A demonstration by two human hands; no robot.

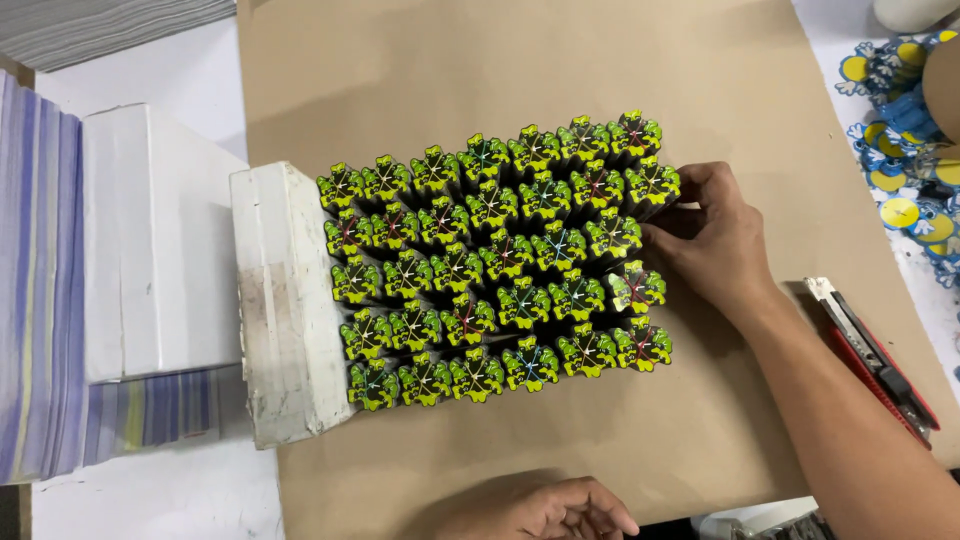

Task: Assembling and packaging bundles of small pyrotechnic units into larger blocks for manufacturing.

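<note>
At the far left lies a striped purple stack of sheets (35, 300), with a white box (155, 240) resting on it. Just beside that box, a worn white block (285, 300) butts against the left edge of the green stacks (495, 260) — rows of green cut-out shapes packed side by side on the brown paper (500, 70) covering the counter. Your left hand (545, 508) rests flat on the paper at the bottom edge, fingers loosely curled, holding nothing. Your right hand (715, 240) touches the right edge of the green stacks, its fingertips pressed to the outer column — grip not clenched around any piece. Further right, a red utility knife (875, 360) lies near your forearm; blue and yellow cut-outs (905, 130) sit in the top corner.
</note>
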